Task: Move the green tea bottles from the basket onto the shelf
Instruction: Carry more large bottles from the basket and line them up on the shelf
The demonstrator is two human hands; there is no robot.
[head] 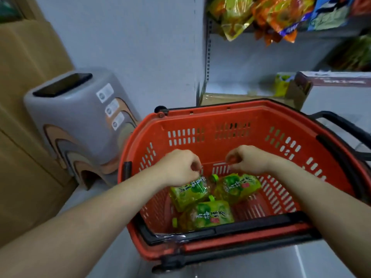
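One head view. A red basket with black handles stands on a pale grey floor before a white wall. An upturned grey stool and cardboard boxes stand at left. At right, a white shelf carries a cardboard carton, with snack bags above.

Three green tea bottles with yellow-green labels and green caps lie flat in the basket. The left hand curls its fingers onto the upper end of the left bottle. The right hand is curled just above the right bottle; whether it grips cannot be told. The front bottle lies apart from both hands.
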